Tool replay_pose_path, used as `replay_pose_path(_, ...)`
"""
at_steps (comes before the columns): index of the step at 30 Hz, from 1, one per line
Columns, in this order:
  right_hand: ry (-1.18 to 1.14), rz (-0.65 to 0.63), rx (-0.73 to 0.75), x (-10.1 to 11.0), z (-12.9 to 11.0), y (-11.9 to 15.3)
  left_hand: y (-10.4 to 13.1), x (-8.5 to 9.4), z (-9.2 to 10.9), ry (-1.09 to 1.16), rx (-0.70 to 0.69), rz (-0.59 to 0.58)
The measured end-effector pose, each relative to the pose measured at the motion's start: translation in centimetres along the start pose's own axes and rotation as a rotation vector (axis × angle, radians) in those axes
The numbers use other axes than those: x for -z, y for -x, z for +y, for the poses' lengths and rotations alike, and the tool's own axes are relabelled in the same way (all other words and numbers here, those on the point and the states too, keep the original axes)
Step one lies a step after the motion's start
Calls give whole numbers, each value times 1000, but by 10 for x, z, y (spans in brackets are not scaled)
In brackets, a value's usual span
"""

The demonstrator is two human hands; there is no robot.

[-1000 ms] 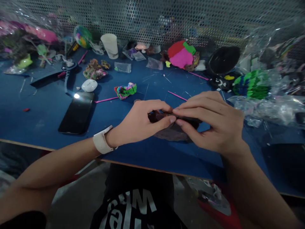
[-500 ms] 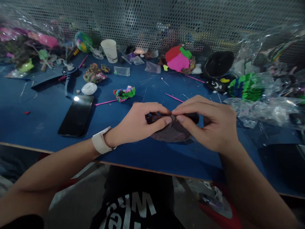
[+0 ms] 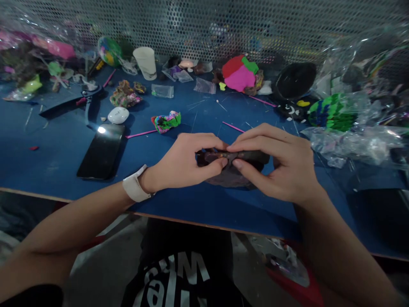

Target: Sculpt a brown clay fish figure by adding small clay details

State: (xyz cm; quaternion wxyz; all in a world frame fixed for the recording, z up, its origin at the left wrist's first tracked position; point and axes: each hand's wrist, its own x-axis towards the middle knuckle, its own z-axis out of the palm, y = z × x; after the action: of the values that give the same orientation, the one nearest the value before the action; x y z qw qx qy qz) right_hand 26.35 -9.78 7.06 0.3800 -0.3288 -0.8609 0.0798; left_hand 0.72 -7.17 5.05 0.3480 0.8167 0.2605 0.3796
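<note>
A dark grey-brown lump, apparently modelling clay [image 3: 228,177], is held between both hands just above the front part of the blue table. My left hand [image 3: 191,160], with a white band on the wrist, pinches its upper edge from the left between thumb and fingers. From the right, my right hand [image 3: 277,164] pinches the same edge, its fingertips close to those of the left. The piece's far side is dark and partly hidden behind the fingers. Beyond my left hand lies a small multicoloured clay piece [image 3: 166,122] on a pink stick [image 3: 140,134].
A phone [image 3: 102,153] with its light on and a white case [image 3: 118,115] lie left. Behind stand a paper cup [image 3: 145,64], a red-and-pink clay form [image 3: 239,76] and a black bowl [image 3: 295,81]. Plastic bags [image 3: 361,145] crowd the right. The table's front edge [image 3: 191,224] is near.
Both hands keep their pinch on the clay lump. Its upper edge now shows more between the fingertips, with a reddish-brown strip visible. The whole view has shifted slightly.
</note>
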Motion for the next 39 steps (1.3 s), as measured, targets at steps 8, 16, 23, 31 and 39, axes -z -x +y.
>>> replay_pose_path(8,29,16,-1,-2,3,1,0,-5,-1,-10,-1,44)
replay_pose_path(16,5,134,26,-12,-3,1,4,-3,-5,59,-81,5)
replay_pose_path(23,160,-8,233,-7,7,4,3,0,-12,189,119,17)
replay_pose_path(31,32,-154,-65,-14,26,2,-7,-2,-30,203,226,-18)
replay_pose_path(39,102,-260,-268,-28,52,15,-11,47,-34,-663,163,103)
